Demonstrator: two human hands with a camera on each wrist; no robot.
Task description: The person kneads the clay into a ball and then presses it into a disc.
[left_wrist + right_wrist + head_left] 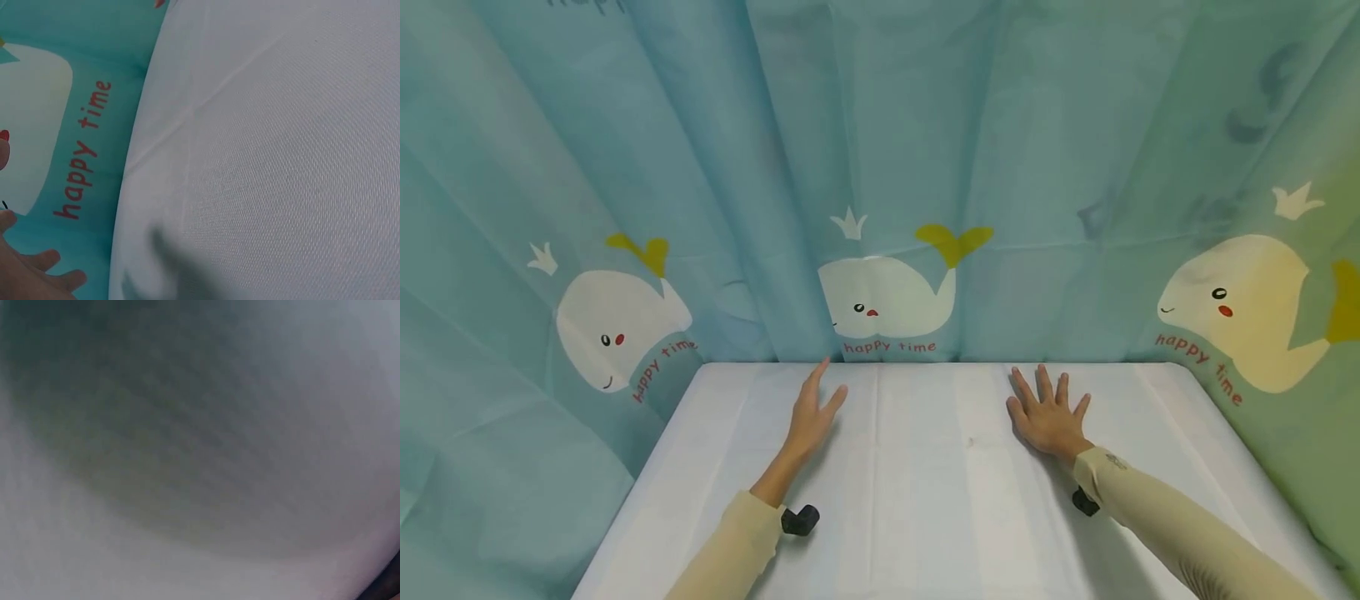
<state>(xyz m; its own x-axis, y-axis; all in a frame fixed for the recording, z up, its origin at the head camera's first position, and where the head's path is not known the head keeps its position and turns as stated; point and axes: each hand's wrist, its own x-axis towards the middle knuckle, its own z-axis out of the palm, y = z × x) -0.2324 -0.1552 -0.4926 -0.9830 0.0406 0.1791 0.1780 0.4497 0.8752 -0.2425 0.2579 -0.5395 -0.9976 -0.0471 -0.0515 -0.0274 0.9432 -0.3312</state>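
Observation:
My left hand (812,417) reaches over the left part of the white table (925,500), turned on its side, thumb apart from the straight fingers. It holds nothing. In the left wrist view the fingers of the left hand (31,269) show at the lower left corner, and a soft shadow falls on the white cloth (281,175). On the right, palm down with fingers spread, my right hand (1049,417) lies over the table near its far edge. Nothing is in its grasp. The right wrist view holds only a blurred, shadowed close-up of a pale surface (156,575).
A blue-green curtain (895,167) with white whales and "happy time" lettering hangs behind the table and along both sides. Small black devices sit under the left wrist (801,521) and the right wrist (1084,502). Fold lines run across the tablecloth.

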